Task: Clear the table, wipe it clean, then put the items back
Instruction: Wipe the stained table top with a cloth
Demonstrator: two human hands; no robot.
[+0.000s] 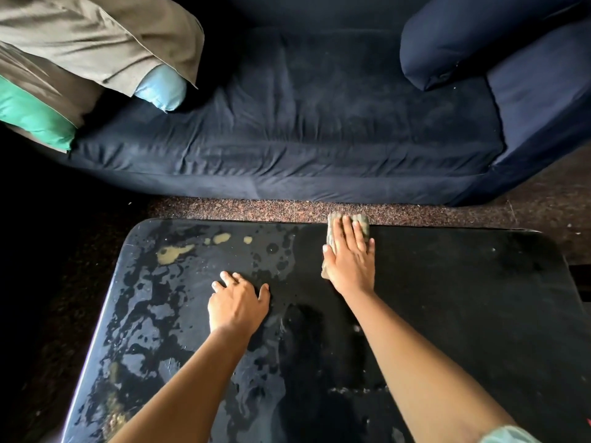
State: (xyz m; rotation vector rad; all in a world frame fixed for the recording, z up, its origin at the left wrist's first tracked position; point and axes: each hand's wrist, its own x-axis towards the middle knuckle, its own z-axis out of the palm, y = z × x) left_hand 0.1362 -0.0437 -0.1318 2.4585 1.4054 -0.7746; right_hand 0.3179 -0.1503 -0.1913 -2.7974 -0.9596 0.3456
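Note:
A glossy black table (463,314) fills the lower part of the view. Its left half is wet and streaked, with yellowish smears near the far left edge; its right half looks dark and dry. My right hand (350,257) lies flat, fingers spread, pressing a grey-green cloth (360,220) onto the table at its far edge. The cloth shows beyond my fingertips and under my palm. My left hand (238,303) rests on the wet surface near the table's middle, fingers apart, holding nothing.
A dark blue sofa (303,129) stands just beyond the table, across a strip of speckled carpet (240,209). Grey, green and light blue pillows (80,59) are piled on its left end. A blue cushion (463,43) sits at its right.

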